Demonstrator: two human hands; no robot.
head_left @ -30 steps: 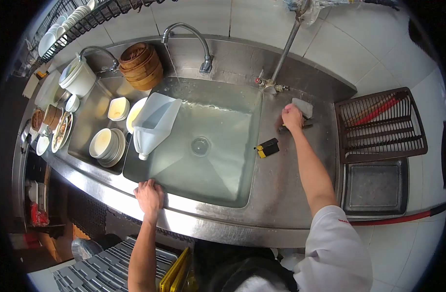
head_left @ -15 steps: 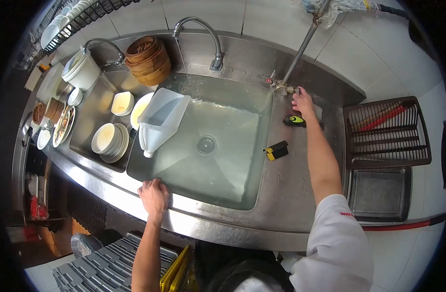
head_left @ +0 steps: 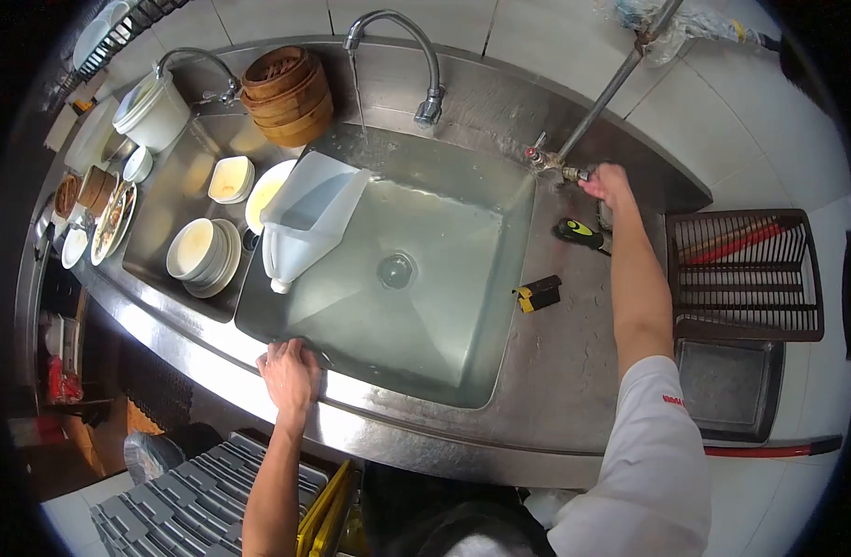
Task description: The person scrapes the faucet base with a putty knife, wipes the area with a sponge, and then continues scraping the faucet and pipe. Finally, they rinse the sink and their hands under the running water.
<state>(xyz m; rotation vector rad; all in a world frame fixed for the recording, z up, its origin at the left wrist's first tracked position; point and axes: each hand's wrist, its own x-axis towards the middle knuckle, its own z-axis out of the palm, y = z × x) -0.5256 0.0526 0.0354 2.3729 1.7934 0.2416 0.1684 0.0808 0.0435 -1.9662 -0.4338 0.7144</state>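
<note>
Valve, metal, one (head_left: pixel 571 174): at the steel counter's (head_left: pixel 574 381) back edge, beside the sink's (head_left: pixel 409 399) back right corner. Right hand (head_left: pixel 613 187): fingers curled at the valve's outer end; grip cannot be told. Left hand (head_left: pixel 291 376): bent-fingered on the sink's front rim; closure cannot be told. Handling, presumed: rigid, slippery if wet; best held at the outer end.

We're seeing hard glare on the steel edge (head_left: pixel 198 358) in front of the sink (head_left: pixel 516 269). Fisheye really bows the backsplash (head_left: pixel 486 102) behind it.
</note>
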